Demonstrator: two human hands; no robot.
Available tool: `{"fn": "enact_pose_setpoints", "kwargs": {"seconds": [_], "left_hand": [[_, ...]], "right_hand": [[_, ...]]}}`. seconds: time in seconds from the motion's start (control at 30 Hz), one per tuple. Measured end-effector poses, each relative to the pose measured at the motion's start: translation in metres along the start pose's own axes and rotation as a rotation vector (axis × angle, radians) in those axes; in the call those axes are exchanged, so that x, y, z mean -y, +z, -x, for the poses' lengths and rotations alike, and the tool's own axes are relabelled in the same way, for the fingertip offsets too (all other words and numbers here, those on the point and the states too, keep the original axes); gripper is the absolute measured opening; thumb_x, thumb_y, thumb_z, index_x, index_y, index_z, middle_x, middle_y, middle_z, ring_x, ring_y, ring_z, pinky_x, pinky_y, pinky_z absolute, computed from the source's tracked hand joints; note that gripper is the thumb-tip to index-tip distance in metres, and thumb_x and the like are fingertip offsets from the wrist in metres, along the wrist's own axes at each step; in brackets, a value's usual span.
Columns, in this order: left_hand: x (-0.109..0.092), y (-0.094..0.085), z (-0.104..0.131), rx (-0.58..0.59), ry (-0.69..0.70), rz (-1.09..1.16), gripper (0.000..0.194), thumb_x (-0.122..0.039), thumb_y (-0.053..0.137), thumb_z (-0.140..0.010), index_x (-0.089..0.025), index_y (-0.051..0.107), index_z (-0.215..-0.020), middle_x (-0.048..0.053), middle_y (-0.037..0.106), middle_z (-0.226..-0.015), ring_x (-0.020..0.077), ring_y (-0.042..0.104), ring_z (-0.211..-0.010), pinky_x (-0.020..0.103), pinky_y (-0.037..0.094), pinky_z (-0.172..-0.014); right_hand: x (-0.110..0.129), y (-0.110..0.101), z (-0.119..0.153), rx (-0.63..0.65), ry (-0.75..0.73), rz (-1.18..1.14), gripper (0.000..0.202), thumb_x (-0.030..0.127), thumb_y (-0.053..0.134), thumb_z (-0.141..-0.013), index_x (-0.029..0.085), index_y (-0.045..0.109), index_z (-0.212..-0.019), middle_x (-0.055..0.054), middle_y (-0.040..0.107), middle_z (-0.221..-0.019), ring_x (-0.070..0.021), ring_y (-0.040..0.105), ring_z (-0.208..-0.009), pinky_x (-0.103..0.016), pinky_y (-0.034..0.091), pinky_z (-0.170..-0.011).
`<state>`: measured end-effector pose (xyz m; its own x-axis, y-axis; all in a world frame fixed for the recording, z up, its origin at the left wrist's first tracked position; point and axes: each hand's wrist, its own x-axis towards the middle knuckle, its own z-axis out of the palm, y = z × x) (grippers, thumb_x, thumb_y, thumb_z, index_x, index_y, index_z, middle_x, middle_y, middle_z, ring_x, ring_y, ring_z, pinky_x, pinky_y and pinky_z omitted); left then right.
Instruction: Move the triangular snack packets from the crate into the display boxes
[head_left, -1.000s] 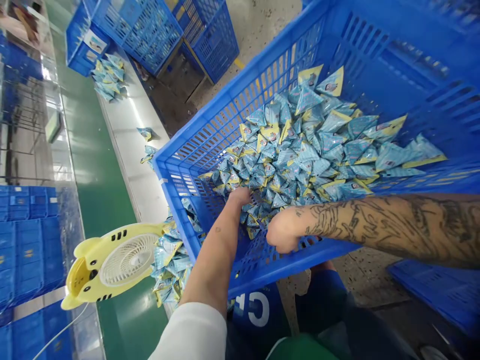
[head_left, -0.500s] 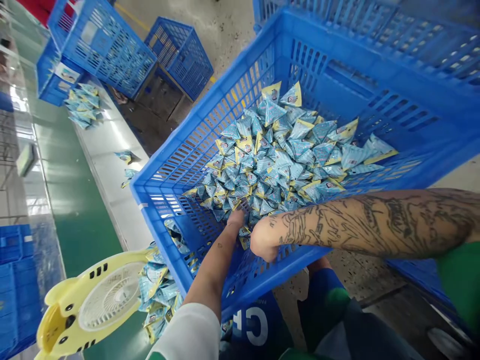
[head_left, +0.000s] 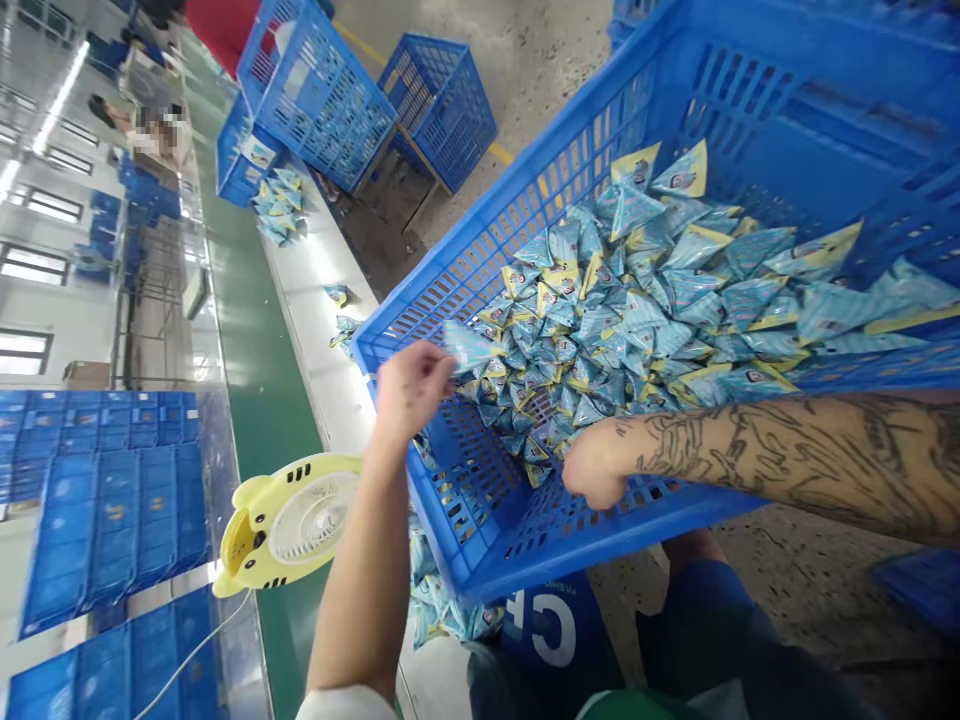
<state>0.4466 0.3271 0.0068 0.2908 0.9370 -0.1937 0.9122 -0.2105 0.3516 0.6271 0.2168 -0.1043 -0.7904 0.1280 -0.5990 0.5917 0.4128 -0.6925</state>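
My left hand [head_left: 412,392] is raised over the left end of a big blue crate [head_left: 450,575], its thumb and fingers pinched on one small pyramid-shaped packet [head_left: 466,346]. The packet is light blue with a yellow edge and slightly blurred. Inside the crate lies a heap of the same packets [head_left: 600,325]. My right hand [head_left: 598,465] is low at the near side of the heap, back of the hand upward. It looks closed, with the fingers curled out of sight, so what they hold cannot be seen.
A green conveyor belt [head_left: 262,385] runs along the left, with a pale ledge [head_left: 322,265] bearing loose packets. A yellow animal-shaped fan [head_left: 300,525] stands by the belt. More blue crates [head_left: 435,105] are at the back; stacked blue crates [head_left: 124,510] stand far left.
My left hand has come up out of the heap and moved left, now with a packet in it. My right hand stays low by the heap. The view has shifted left.
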Motion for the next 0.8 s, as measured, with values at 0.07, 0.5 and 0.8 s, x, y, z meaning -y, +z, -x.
{"fn": "enact_pose_setpoints", "kwargs": {"seconds": [0.07,0.5,0.8], "left_hand": [[0.012,-0.046,0.050,-0.254,-0.088,0.008,0.032,-0.047,0.058,-0.093,-0.017,0.067,-0.087,-0.003,0.065,-0.065,0.0139,0.068,-0.062,0.027,0.054,-0.064],[0.223,-0.069,0.318,0.060,-0.933,-0.001,0.056,-0.075,0.069,-0.060,-0.021,0.066,-0.077,0.002,0.067,-0.060,0.0234,0.067,-0.060,0.032,0.054,-0.061],[0.237,-0.019,0.293,-0.119,-0.948,-0.034,0.049,-0.060,0.059,-0.077,-0.022,0.064,-0.107,0.006,0.076,-0.092,0.0251,0.073,-0.080,0.034,0.057,-0.073]], "right_hand": [[0.003,-0.003,0.005,0.066,0.021,0.067,0.025,0.012,0.064,-0.072,0.017,0.057,-0.049,-0.013,0.069,-0.070,-0.0308,0.070,-0.079,-0.050,0.058,-0.083],[0.023,-0.023,0.023,0.126,0.016,0.222,0.028,0.010,0.054,-0.078,0.016,0.058,-0.051,-0.018,0.069,-0.070,-0.0274,0.063,-0.065,-0.045,0.051,-0.066],[0.026,-0.026,0.027,0.118,0.055,0.261,0.025,0.018,0.054,-0.086,0.013,0.069,-0.067,-0.015,0.069,-0.071,-0.0209,0.055,-0.057,-0.038,0.046,-0.061]]}}
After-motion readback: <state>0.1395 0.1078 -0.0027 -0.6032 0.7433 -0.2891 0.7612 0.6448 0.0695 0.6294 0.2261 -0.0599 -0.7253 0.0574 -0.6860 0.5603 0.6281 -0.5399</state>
